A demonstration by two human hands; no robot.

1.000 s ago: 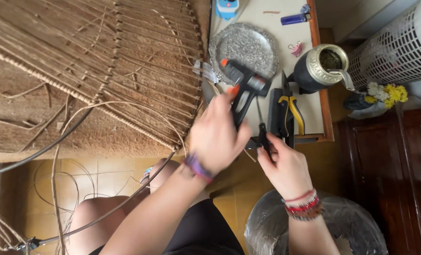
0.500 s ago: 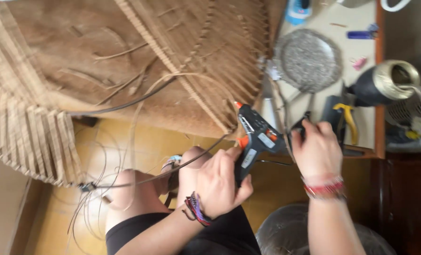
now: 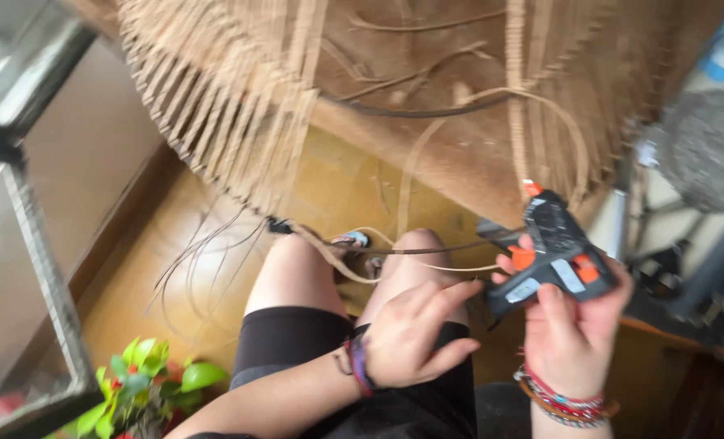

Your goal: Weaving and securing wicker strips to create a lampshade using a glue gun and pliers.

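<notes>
The right hand (image 3: pixel 572 325) is closed around the grip of a black glue gun (image 3: pixel 550 252) with orange trigger and tip. The gun sits at about 3 o'clock in the view, its nozzle pointing up toward 12 o'clock at the woven rattan frame (image 3: pixel 427 89) that fills the top of the picture. The left hand (image 3: pixel 415 333) is just beside it toward 9 o'clock, fingers loosely curled and half spread, their tips close to the back of the gun. Whether they touch the gun, or pinch the thin dark cord (image 3: pixel 427 250) running across the knees, cannot be told through the blur.

Loose rattan strands (image 3: pixel 216 244) trail from the frame's edge toward the yellow tiled floor (image 3: pixel 175 268) at 9 o'clock. A potted green plant (image 3: pixel 147 378) stands at 7 o'clock, and a round metal dish (image 3: pixel 707 138) on the desk (image 3: pixel 687 333) shows at 2 o'clock.

The likely risks: the nozzle is near the bare knees (image 3: pixel 415 244) and the left fingertips, so a drip of hot glue or a slip could burn skin. The cord lying over the legs could snag a strand and jerk the gun off aim. Glue could also string onto neighbouring weave.
</notes>
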